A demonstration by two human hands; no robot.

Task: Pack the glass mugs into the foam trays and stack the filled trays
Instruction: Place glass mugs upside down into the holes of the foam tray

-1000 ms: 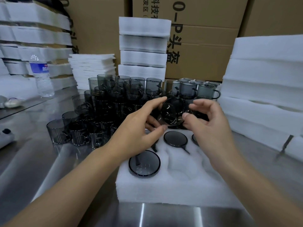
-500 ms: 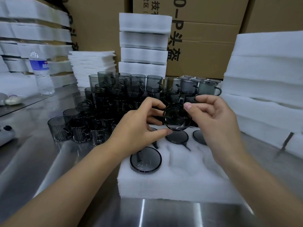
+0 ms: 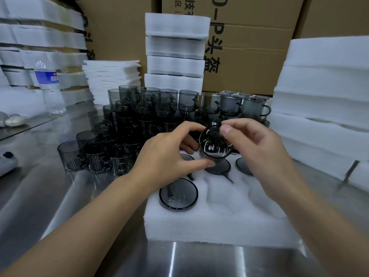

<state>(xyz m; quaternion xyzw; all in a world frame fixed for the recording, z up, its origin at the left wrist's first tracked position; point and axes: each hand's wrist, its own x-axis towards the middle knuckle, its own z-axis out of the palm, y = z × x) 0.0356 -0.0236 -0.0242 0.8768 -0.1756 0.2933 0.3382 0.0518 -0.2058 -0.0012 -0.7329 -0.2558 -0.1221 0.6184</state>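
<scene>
A smoky grey glass mug (image 3: 214, 143) is held above the far part of a white foam tray (image 3: 219, 222), its open mouth turned toward me. My left hand (image 3: 165, 156) pinches its left and lower rim; my right hand (image 3: 257, 148) holds its upper right side. Several mugs sit sunk in the tray's pockets: one near the front left (image 3: 178, 193), two further back (image 3: 218, 166), (image 3: 242, 166), another partly hidden under my left hand. A pocket in the tray's middle (image 3: 237, 198) holds nothing.
A crowd of loose grey mugs (image 3: 139, 124) stands stacked on the steel table (image 3: 60, 196) behind and left of the tray. Foam tray stacks rise at the right (image 3: 323, 108), back centre (image 3: 175, 52) and left. A water bottle (image 3: 50, 86) stands far left. Cardboard boxes (image 3: 249, 56) form the back wall.
Both hands have lifted the mug a little and turned it so its mouth faces me; it hangs slightly nearer over the tray than a second ago.
</scene>
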